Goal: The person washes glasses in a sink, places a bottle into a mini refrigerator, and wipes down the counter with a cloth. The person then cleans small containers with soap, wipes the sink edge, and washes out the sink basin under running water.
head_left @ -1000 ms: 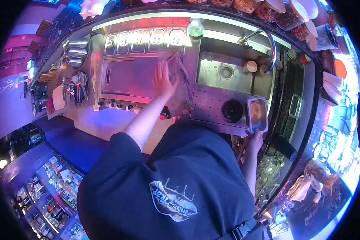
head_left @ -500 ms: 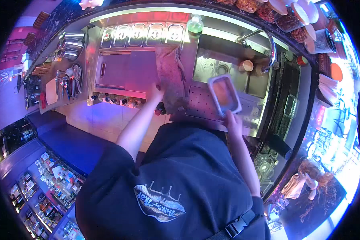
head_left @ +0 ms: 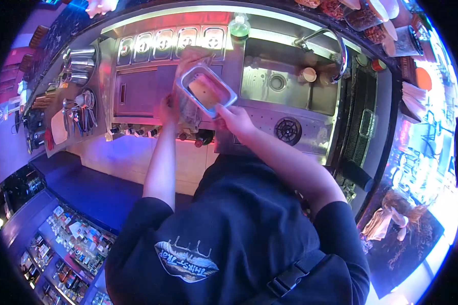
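Note:
My right hand (head_left: 231, 119) grips the near corner of a small rectangular metal pan (head_left: 206, 92), held tilted above the steel counter. Something pale shows in the pan, too unclear to name. Under and behind the pan lies a greyish cloth (head_left: 188, 114), partly hidden by it. At the cloth's left edge is my left hand (head_left: 169, 109), its fingers closed and dim; whether they grip the cloth is not clear. The counter's sliding lid (head_left: 137, 94) lies to the left of that hand.
Lidded metal containers (head_left: 164, 44) line the back. A green-tinted jar (head_left: 239, 28) stands beside the sink (head_left: 259, 94), which holds a cup (head_left: 308, 75) under a curved faucet (head_left: 344, 51). A round black rinser (head_left: 288, 130) is on the right; utensils (head_left: 79, 114) lie left.
My right hand has carried the pan leftward from beside the rinser to over the cloth. My left hand, spread over the cloth earlier, has moved to its left edge and closed.

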The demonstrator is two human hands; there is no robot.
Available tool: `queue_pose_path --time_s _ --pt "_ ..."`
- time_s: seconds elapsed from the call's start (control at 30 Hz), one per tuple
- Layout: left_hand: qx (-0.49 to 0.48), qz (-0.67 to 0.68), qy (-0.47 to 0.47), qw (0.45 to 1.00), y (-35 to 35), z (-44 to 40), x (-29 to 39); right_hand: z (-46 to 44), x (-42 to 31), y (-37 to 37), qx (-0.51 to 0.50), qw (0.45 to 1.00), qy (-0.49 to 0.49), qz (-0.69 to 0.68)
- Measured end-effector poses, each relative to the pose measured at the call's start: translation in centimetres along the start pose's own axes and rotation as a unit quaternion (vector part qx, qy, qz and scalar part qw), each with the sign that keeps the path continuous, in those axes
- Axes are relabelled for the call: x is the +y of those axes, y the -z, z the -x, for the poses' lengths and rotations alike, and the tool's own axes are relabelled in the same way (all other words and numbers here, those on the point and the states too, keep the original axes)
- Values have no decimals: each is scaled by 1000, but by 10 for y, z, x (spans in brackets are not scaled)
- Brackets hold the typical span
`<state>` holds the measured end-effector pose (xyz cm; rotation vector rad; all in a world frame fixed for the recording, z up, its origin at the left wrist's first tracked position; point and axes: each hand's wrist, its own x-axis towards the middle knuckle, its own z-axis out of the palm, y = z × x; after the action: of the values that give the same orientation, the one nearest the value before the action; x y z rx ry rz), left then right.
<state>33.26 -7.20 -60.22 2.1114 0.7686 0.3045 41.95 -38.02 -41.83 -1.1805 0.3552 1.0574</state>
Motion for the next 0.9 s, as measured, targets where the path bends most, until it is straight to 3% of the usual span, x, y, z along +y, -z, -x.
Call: queue_pose_path --time_s 0.03,0.1,0.13,0.2,0.27,0.37,0.6,0.67,0.7,0.77,0.9 --pt "-2 -2 3 1000 4 3 -7 -6 2 -9 1 1000 -4 -1" --pt "17 -112 -117 987 6 3 -10 -24 1 -26 5 1000 -27 4" --pt "13 -112 -120 986 7 6 -6 -38 8 -32 2 999 -39 -3" --pt "0 83 34 996 15 21 17 -58 15 -45 2 999 -49 -12" --pt "-11 270 192 944 25 37 38 -70 17 -59 -4 997 -64 -41" --pt "-11 241 190 952 31 27 42 -99 40 -67 -8 999 -43 -28" --pt "-5 166 160 973 30 9 53 -70 18 -70 -169 963 -196 78" --pt "-4 148 146 978 29 6 58 -64 6 -60 -274 951 -140 38" --pt "-3 140 137 981 32 8 59 -59 -2 -52 -264 954 -136 36" --pt "1 130 119 984 35 7 62 -50 -20 -28 -378 920 -71 69" --pt "20 101 89 991 34 -7 68 -59 -10 88 -243 950 -60 185"
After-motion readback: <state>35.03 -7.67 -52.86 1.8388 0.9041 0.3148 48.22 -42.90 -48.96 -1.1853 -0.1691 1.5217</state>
